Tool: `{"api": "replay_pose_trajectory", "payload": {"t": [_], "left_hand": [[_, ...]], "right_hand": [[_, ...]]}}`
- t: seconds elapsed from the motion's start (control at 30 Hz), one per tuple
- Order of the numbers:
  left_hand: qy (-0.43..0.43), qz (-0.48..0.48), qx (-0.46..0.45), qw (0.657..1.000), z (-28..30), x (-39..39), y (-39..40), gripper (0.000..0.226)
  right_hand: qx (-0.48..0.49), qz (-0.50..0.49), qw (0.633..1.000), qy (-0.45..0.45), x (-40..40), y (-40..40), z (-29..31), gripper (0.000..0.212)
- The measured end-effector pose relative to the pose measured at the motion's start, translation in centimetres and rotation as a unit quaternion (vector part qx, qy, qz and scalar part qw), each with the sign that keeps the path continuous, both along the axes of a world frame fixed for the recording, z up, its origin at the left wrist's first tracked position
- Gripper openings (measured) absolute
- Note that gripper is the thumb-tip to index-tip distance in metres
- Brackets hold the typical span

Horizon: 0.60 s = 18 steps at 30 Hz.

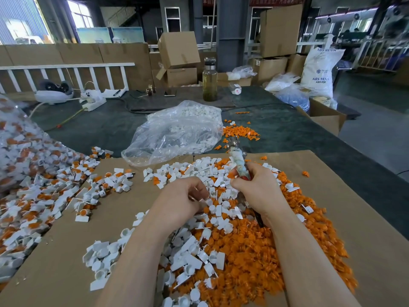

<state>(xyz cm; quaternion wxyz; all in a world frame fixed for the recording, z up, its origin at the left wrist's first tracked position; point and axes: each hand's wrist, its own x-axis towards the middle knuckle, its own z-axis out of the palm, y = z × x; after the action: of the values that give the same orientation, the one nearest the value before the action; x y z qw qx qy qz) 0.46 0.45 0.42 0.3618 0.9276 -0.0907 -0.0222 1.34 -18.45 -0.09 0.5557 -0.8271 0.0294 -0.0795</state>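
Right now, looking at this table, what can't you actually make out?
All in the head view:
Tool gripped by the right hand: tip blurred, middle hidden inside the grip.
White piece pinched by the left hand: mostly covered by that hand.
Sack: small print too small.
Left pile: cut off by the frame edge.

My right hand (257, 187) covers the middle of the tool (238, 160) it grips, and the tool's far metal tip is too blurred to make out. The curled fingers of my left hand (183, 198) hide most of the small white piece (202, 200) they pinch. The picture's left edge cuts off the big bag (17, 147) of mixed parts.
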Motion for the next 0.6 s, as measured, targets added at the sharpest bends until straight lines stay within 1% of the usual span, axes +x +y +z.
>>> {"api": "replay_pose_trajectory", "payload": {"t": [0.1,0.2,0.33,0.4,0.47,0.53,0.6], "left_hand": [[-0.002,-0.015,0.015,1.000,-0.2,0.1,-0.1,0.026],[-0.039,0.001,0.025,0.999,-0.4,-0.1,-0.2,0.029],[-0.058,0.027,-0.012,0.998,-0.3,-0.4,-0.7,0.027],[-0.043,0.061,-0.067,0.995,0.0,-0.4,-1.0,0.026],[-0.014,0.095,-0.141,0.985,0.3,-0.4,-1.1,0.024],[0.023,0.122,-0.230,0.965,0.6,-0.5,-1.3,0.024],[0.051,0.142,-0.327,0.933,0.9,-0.6,-1.6,0.025]], "right_hand": [[0.020,-0.001,1.000,0.008,-0.1,0.1,0.0,0.012],[0.026,0.000,1.000,0.013,-0.1,0.2,0.0,0.013],[0.046,-0.001,0.999,0.008,-0.2,0.2,0.2,0.014],[0.060,0.002,0.998,0.008,-0.4,0.2,0.3,0.014],[0.086,0.004,0.996,0.009,-0.5,0.3,0.4,0.014],[0.114,0.009,0.993,0.009,-0.7,0.3,0.5,0.017],[0.146,0.020,0.989,0.010,-0.8,0.3,0.7,0.020]]}}
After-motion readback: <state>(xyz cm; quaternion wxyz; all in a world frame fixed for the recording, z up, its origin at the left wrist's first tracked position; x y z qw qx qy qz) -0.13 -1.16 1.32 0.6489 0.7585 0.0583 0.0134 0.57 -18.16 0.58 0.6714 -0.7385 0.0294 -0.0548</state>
